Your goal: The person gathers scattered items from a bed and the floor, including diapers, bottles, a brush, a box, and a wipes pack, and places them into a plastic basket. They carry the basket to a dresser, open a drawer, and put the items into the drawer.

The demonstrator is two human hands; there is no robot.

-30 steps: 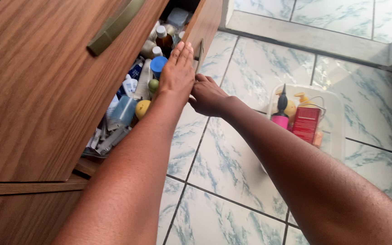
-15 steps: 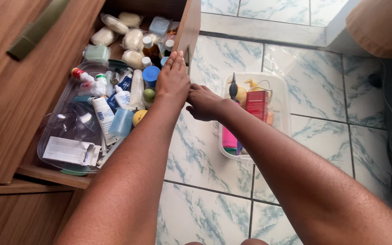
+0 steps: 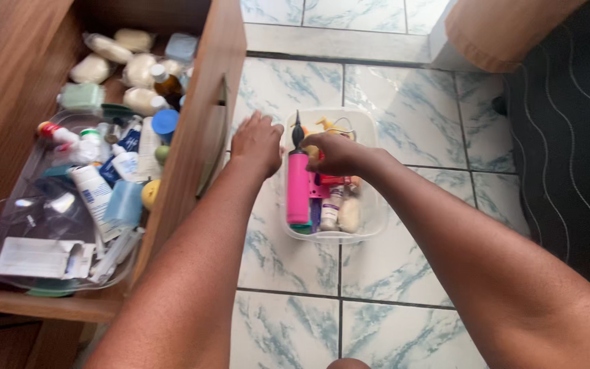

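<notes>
Looking straight down at a clear plastic tub (image 3: 370, 229) sat on the marbled floor tiles (image 3: 404, 123), so using that as the anchor. Right hand (image 3: 336, 154) over the tub's near-left part, fingers curled in on something red, but hard to say what, since the knuckles cover nearly all of it and only a red edge peeks out below. Could be gripping it, could be just resting there, can't tell. Left hand (image 3: 257, 142) just left of the tub, fingers bent and pointing down, nothing visibly in it, close to the tub's rim and the drawer front; touching either or not, no idea from this angle.

Inside the tub: tall pink pump-like tube (image 3: 298, 184) with a black nozzle standing along the left wall, a couple of small white bottles (image 3: 339, 208) next to it, something yellow at the far end half hidden behind the hand.

Further left of the tub, open wooden drawer (image 3: 192, 157) stuffed with toiletries: blue-capped bottle (image 3: 165, 123), white tubes, wrapped soaps at the back, all piled on a clear tray. Labels too small to make out. Right of the tub, dark wavy rug (image 3: 568, 157), cut off by the frame
</notes>
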